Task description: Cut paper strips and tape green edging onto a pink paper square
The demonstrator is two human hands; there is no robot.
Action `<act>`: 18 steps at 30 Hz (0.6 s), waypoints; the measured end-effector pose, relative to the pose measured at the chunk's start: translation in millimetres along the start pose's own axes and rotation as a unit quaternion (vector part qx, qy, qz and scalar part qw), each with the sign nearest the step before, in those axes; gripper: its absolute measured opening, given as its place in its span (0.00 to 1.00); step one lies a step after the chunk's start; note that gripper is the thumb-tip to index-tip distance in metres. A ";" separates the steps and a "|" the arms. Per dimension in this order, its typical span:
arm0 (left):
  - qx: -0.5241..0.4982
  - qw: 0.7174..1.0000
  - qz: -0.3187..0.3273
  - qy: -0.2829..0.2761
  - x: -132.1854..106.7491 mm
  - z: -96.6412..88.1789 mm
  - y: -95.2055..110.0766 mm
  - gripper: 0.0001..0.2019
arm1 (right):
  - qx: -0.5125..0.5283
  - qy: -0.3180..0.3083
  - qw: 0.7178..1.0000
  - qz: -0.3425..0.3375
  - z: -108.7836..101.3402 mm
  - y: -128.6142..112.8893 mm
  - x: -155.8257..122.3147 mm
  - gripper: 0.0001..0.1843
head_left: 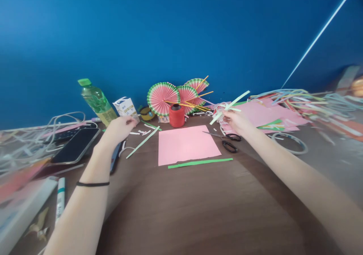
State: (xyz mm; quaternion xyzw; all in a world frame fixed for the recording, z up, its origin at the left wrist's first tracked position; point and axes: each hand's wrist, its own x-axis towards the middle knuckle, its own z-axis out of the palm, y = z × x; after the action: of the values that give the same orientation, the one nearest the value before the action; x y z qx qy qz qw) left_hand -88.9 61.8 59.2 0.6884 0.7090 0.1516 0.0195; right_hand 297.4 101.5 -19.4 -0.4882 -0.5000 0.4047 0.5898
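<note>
My right hand pinches pale green paper strips that cross each other in the air above the back of the table. My left hand is closed, its fingertips curled together beside a white carton; whether anything is in them is hidden. Between the hands lies a pink paper sheet, with a green paper strip along its near edge. Black-handled scissors rest at the sheet's right, one blade tip over it. A pale green strip lies slantwise to the left of the sheet.
Pink-and-green folded paper fans lean at the blue wall behind a red thread spool. At left stand a green bottle, a phone and a marker. More pink paper and a tape ring lie right.
</note>
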 end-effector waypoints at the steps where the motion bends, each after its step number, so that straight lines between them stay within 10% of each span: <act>1: 0.003 1.000 0.004 -0.003 0.8 1.2 -0.7 0.16 | 0.005 0.000 1.000 0.011 -0.7 0.1 0.3 0.13; 11: -0.026 0.999 0.041 -0.019 0.0 7.3 11.3 0.14 | 0.098 -0.061 0.988 0.102 2.9 -6.6 -0.1 0.07; 18: -0.099 0.960 0.260 -0.011 -27.9 38.6 74.3 0.12 | 0.255 -0.144 0.943 0.155 39.4 -23.6 -28.8 0.04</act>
State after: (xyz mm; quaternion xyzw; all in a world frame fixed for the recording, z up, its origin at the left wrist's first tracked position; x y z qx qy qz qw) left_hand -6.2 42.1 35.3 0.8452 0.4868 0.2133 0.0554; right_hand 253.4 75.9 -1.0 -0.3293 -0.3773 0.6714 0.5463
